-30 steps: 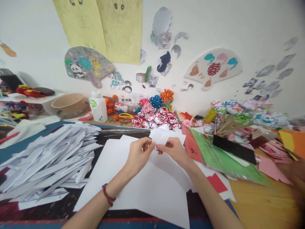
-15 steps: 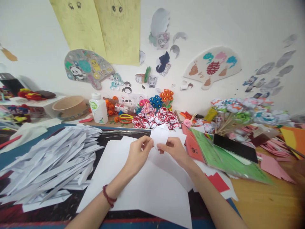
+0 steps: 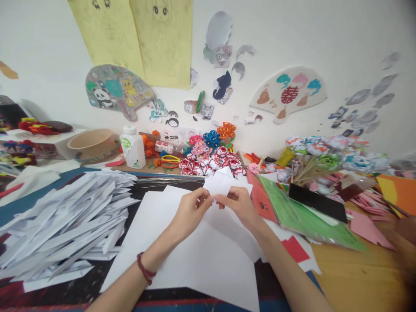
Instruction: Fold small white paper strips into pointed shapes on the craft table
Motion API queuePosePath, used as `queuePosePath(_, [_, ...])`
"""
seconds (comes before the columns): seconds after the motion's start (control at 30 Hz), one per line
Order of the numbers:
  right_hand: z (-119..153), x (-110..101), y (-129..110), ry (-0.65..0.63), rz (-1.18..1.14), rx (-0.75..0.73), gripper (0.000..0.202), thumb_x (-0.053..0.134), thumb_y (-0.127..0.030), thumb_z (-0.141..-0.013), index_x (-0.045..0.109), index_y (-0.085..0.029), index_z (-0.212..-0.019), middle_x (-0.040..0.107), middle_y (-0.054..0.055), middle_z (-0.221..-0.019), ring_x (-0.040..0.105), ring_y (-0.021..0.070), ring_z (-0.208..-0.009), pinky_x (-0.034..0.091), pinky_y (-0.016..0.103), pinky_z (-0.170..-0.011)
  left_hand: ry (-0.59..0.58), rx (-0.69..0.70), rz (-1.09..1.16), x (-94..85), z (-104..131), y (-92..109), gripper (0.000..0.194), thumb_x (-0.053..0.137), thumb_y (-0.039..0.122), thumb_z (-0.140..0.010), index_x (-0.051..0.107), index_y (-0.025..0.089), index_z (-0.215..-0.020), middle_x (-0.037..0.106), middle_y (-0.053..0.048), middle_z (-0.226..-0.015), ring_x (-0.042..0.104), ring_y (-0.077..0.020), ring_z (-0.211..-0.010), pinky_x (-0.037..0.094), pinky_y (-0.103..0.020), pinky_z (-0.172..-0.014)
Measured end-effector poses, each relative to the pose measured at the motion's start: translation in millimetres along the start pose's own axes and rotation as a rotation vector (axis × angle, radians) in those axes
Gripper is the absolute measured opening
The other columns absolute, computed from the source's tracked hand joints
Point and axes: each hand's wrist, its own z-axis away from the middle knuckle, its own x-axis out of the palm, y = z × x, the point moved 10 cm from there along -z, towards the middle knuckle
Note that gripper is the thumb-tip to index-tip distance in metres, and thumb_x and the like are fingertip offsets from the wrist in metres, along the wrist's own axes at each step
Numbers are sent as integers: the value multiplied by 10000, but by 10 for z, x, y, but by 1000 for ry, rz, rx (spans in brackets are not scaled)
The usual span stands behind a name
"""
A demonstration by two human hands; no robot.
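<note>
A small folded piece of white paper [image 3: 219, 182] is held up between my two hands, its pointed top edge facing the wall. My left hand [image 3: 194, 209] pinches its lower left side, thumb and forefinger together. On the lower right, my right hand [image 3: 238, 205] grips it the same way, and the two thumbs nearly meet. My fingers cover the paper's bottom edge. Large white sheets [image 3: 182, 260] lie flat under my hands. To the left, a big heap of folded white paper strips [image 3: 78, 221] spreads over the dark mat.
Red-and-white paper flowers [image 3: 212, 164] and a white bottle [image 3: 132, 149] stand at the back. A tape roll [image 3: 92, 145] sits at back left. On the right lie a green packet [image 3: 312, 216], a black phone-like slab [image 3: 316, 203] and red paper squares [image 3: 295, 249].
My hands have drawn closer together at the paper's lower edge, thumbs now almost touching. The paper looks wider and lower between them. The view has shifted slightly.
</note>
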Motion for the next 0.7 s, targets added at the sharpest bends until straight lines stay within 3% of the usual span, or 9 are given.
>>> queuePosePath(0.23, [13,-8,47,54,58,-4,231,675,-360,-740,655,-133,-704,624,30,-585,573,145,-544,450,255,-544,26,36,-23,6,30,74,219,470,271,-855,516,160,-672,518,19,-627,474,-112,-605,376,-218,-585])
queuePosePath(0.37, [-5,26,113,39,55,5,228,682,-346,-729,650,-124,-684,623,32,-574,568,138,-526,445,248,-532,39,-7,-37,-34,15,-7,199,476,259,-839,537,157,-679,543,11,-645,488,-118,-621,377,-217,-586])
queuePosePath(0.7, [-44,115,207,-19,11,26,298,693,-396,-695,649,-107,-640,621,37,-557,569,130,-504,448,234,-507,99,55,-162,-81,17,0,228,413,247,-861,501,167,-667,523,14,-623,474,-118,-592,335,-221,-568])
